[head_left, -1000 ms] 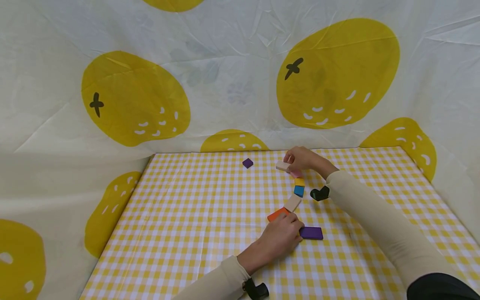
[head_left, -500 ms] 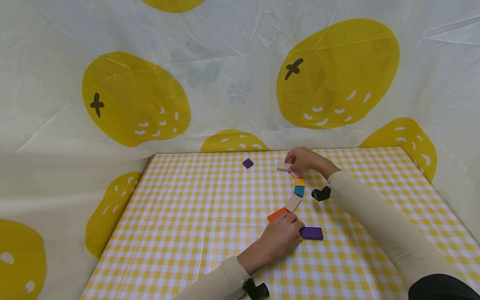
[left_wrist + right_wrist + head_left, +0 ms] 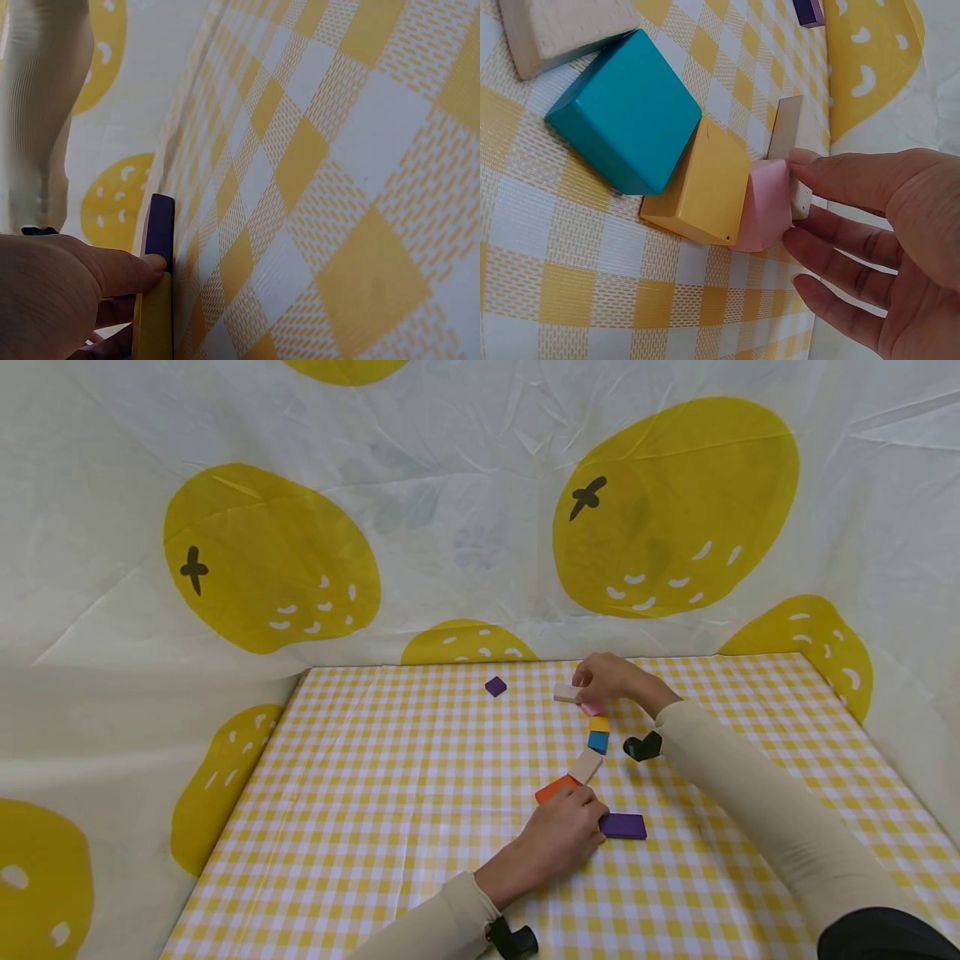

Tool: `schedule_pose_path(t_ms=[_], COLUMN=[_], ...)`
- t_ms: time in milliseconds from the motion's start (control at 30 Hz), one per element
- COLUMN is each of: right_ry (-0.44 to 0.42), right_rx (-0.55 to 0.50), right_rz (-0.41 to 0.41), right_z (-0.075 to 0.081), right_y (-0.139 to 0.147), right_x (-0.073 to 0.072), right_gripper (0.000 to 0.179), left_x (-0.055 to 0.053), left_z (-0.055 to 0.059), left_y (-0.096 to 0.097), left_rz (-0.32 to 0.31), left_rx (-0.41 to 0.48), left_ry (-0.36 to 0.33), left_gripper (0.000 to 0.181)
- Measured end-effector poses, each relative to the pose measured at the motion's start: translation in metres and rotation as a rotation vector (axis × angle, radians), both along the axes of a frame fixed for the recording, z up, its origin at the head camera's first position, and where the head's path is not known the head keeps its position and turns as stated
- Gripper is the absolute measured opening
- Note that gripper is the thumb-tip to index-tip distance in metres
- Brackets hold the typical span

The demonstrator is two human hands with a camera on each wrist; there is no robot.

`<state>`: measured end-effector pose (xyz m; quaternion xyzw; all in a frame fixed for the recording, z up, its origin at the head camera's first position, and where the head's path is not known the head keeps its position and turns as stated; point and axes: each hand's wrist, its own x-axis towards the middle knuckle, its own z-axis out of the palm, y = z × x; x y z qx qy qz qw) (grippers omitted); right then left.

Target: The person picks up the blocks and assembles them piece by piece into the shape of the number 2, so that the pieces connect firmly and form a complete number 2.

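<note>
My right hand (image 3: 606,677) pinches one end of a pale wooden block (image 3: 786,127) between thumb and fingers. That end meets a pink block (image 3: 769,206), followed by a yellow block (image 3: 712,184) and a blue block (image 3: 634,112) in a curved row. Another pale wooden block (image 3: 586,767) and an orange block (image 3: 556,789) continue the curve towards my left hand (image 3: 562,831). This hand holds a second yellow block (image 3: 154,319), its thumb by the joint with a long purple block (image 3: 623,826). From above, the left hand mostly hides that yellow block.
A small purple block (image 3: 496,687) lies apart near the table's back edge. Yellow-and-white checked cloth (image 3: 360,810) covers the table. Behind it hangs a white sheet (image 3: 465,527) with yellow fruit prints.
Over the first half second, my right hand shifts slightly right with the pale wooden block, closer over the pink block. The left hand stays in place.
</note>
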<state>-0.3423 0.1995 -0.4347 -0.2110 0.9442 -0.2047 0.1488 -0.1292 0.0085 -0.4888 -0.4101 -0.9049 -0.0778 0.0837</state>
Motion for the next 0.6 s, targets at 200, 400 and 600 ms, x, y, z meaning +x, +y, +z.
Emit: schedule_pose_path(t_ms=[200, 400, 600], right_ry=[-0.001, 0.032, 0.079], right_rx=[0.012, -0.01, -0.021], right_rz=[0.018, 0.024, 0.058], right_z=[0.002, 0.006, 0.009], right_y=[0.0, -0.007, -0.023], right_x=[-0.003, -0.009, -0.018], right_gripper=[0.022, 0.024, 0.024], left_x=[0.0, -0.001, -0.001], left_z=[0.0, -0.001, -0.001], left_y=[0.0, 0.0, 0.001], left_rz=[-0.001, 0.0, -0.001], left_rx=[0.0, -0.006, -0.002], left_ry=[0.004, 0.043, 0.034], left_gripper=[0.022, 0.023, 0.023])
